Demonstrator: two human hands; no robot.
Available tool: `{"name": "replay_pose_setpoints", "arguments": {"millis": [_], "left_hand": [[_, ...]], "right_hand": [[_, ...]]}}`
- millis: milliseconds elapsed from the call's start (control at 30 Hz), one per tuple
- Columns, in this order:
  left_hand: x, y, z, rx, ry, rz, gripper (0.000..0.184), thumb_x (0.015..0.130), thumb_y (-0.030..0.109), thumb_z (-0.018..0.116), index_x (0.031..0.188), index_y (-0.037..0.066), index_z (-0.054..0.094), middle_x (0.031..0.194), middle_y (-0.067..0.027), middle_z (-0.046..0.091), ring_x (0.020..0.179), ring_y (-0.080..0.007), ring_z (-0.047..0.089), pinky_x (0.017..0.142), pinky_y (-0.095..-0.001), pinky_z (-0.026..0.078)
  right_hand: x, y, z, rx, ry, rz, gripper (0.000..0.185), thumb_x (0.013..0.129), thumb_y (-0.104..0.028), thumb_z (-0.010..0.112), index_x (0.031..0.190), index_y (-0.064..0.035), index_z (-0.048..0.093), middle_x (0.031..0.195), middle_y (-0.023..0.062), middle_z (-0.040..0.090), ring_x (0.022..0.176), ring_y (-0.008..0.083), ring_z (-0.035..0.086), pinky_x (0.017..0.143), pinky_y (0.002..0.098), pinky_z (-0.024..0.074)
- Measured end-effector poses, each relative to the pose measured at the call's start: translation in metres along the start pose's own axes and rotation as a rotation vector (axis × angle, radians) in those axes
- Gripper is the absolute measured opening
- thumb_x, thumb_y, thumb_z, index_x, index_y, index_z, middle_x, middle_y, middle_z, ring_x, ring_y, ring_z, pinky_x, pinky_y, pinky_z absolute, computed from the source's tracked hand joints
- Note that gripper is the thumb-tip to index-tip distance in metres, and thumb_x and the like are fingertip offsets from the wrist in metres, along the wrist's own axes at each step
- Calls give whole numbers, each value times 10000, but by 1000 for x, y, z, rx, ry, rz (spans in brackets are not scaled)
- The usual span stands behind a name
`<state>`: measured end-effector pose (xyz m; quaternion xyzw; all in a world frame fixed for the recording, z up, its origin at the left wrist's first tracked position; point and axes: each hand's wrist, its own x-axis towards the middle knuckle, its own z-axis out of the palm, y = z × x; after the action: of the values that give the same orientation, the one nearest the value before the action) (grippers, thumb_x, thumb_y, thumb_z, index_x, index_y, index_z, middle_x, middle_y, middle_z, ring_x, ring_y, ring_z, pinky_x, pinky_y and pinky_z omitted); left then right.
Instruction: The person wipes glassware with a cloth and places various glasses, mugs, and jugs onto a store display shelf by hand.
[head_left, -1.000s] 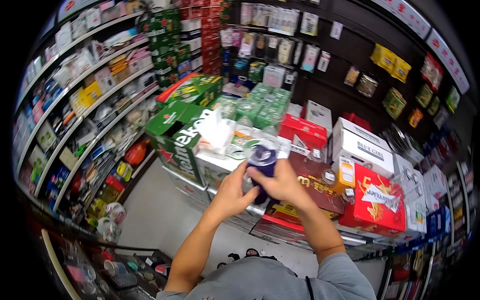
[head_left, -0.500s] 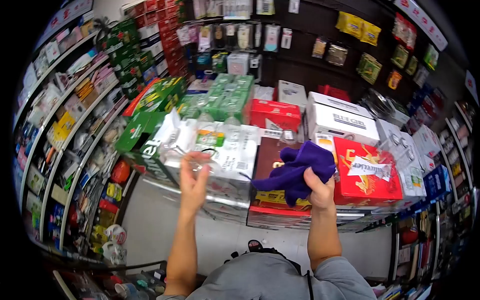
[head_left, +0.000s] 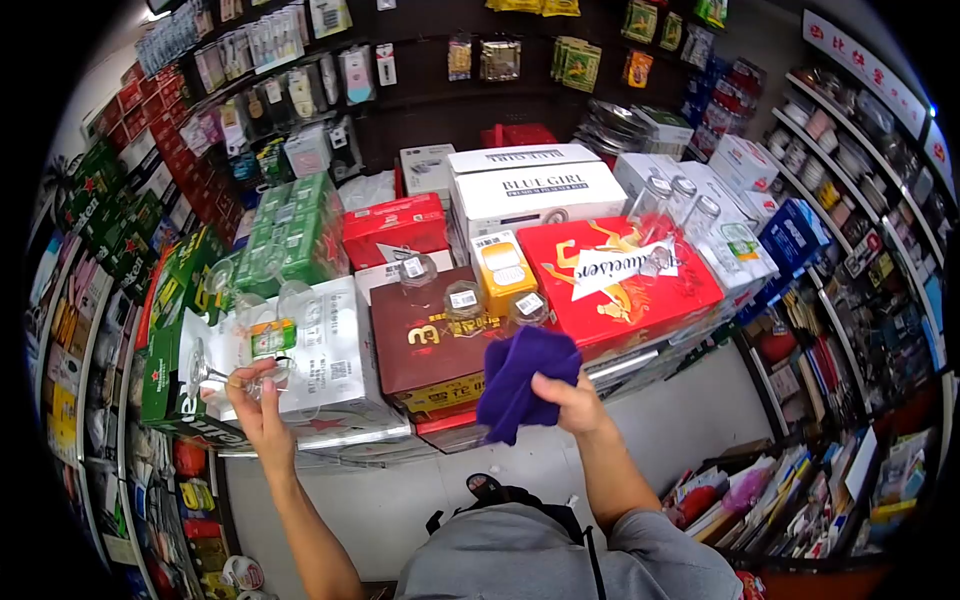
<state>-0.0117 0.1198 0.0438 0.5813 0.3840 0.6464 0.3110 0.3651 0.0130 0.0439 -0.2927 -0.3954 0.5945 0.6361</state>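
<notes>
Over the front of a white box (head_left: pixel 340 335) at the left, my left hand (head_left: pixel 262 415) pinches a clear stemmed glass (head_left: pixel 290 388) lying sideways. Its outline is faint against the box. My right hand (head_left: pixel 568 400) grips a bunched purple cloth (head_left: pixel 522 375) in front of the red Budweiser box (head_left: pixel 625 270). The cloth and the glass are well apart. Other clear glasses (head_left: pixel 295 300) stand on the white box behind my left hand. Several labelled clear glasses (head_left: pixel 462 303) stand on and beside the brown box (head_left: pixel 430 350) in the middle.
A green Heineken box (head_left: pixel 165 375) is at the far left, beside green-wrapped cans (head_left: pixel 290 235). Behind are a red box (head_left: pixel 395 228) and a white Blue Girl box (head_left: pixel 535 190). More glasses (head_left: pixel 655 198) stand at the right. Stocked shelves (head_left: pixel 850 150) line both sides.
The view has swung right. Earlier both hands were together around a glass and the purple cloth; they have since separated, the left with the glass, the right with the cloth.
</notes>
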Motion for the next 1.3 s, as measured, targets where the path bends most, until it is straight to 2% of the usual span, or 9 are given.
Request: {"name": "replay_pose_setpoints", "arguments": {"millis": [300,467,567,700,833,933,1067,1133,1300], "left_hand": [[-3,-1,-1,47,-4,64,251,1002,102,498,1245,73,437,1233,-145,559,1104,-188,553,925,-318,467],[-9,15,-3,86,23,32,239,981,82,510,1211,50,454,1194,-143,573,1115,-210,540,938,-341,453],[-14,19,-10,192,24,95,277,988,104,510,1251,39,452,1209,-143,568,1108,-205,548,957,-340,460],[-23,39,-11,107,52,31,264,946,48,528,1201,60,461,1196,-146,580,1116,-206,546,949,-339,455],[-32,44,-20,-38,97,28,222,946,62,524,1152,71,444,1132,-170,596,1077,-241,572,889,-376,512],[-38,43,-23,-269,122,18,116,1007,159,463,1085,77,441,1058,-202,614,1005,-275,611,854,-400,540],[-57,54,-24,-410,271,-70,280,1075,337,328,1022,82,429,989,-226,633,910,-319,659,836,-440,548],[-69,65,-27,-397,285,-56,284,1075,340,331,1016,81,432,990,-225,635,913,-321,661,838,-446,546],[-105,85,-50,-221,346,-47,308,1066,333,379,961,64,487,965,-172,638,938,-326,651,856,-466,529]], "right_hand": [[22,-73,-5,9,390,-509,337,973,-128,549,1278,14,527,1137,95,638,1033,191,636,921,330,492],[78,-101,-47,-775,570,-826,236,953,-116,631,1142,21,593,1001,47,645,898,115,600,807,272,479],[111,-112,-79,-1294,627,-789,299,899,-185,680,1126,5,638,1035,183,668,944,337,652,843,390,494],[120,-102,-128,-2092,289,-175,356,838,-211,715,1101,15,635,1053,235,644,1004,424,592,854,485,467],[107,-86,-39,-1698,670,-882,263,838,-116,703,1056,19,646,989,197,656,907,361,627,818,429,499],[113,-40,52,-1090,322,-809,154,845,-56,665,977,22,671,884,145,673,734,264,641,694,356,515],[189,39,129,-1013,-99,-559,227,836,-170,696,975,10,694,781,142,616,719,294,622,666,374,482],[233,87,143,-1001,-124,-574,288,825,-193,733,1006,28,696,755,106,579,677,233,582,630,350,466],[275,137,161,-1138,-227,-572,367,837,-287,728,1070,-4,705,788,120,583,734,278,590,684,390,474]]}}
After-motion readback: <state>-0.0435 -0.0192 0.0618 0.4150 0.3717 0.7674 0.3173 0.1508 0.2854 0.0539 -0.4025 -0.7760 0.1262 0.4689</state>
